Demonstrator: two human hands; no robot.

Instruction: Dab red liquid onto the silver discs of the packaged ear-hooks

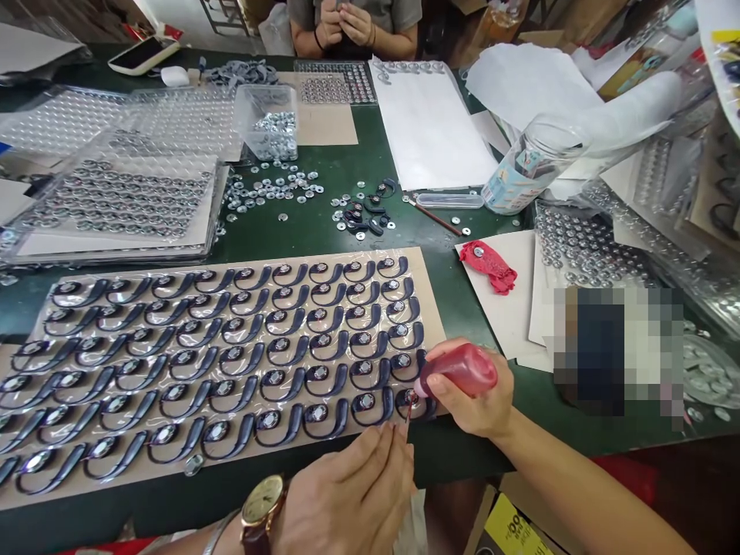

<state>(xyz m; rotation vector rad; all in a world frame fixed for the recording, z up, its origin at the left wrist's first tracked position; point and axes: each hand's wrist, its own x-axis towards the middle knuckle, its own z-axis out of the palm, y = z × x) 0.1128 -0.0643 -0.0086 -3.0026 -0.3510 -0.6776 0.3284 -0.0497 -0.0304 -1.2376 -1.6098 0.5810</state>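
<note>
My right hand (482, 393) is wrapped around a squeeze bottle (462, 368) of red liquid, tilted so that its thin tip points down to the left. Just below that tip are the fingers of my left hand (352, 478), pressed together; whatever they hold is hidden. A gold-faced watch (264, 499) is on the left wrist. Beyond both hands, a cardboard sheet (431, 308) carries rows of dark curved, hook-shaped pieces (332, 401) with round silvery centres, under or on clear film. The nearest right-hand piece lies beside the bottle tip.
Loose metal discs (271, 185) lie behind the board, near a clear plastic box (267, 116). Stacked clear trays (132, 193) stand left. At right are a red cloth (490, 266), a plastic jar (532, 166) and a brush (436, 214). Another person's hands (345, 23) are across the table.
</note>
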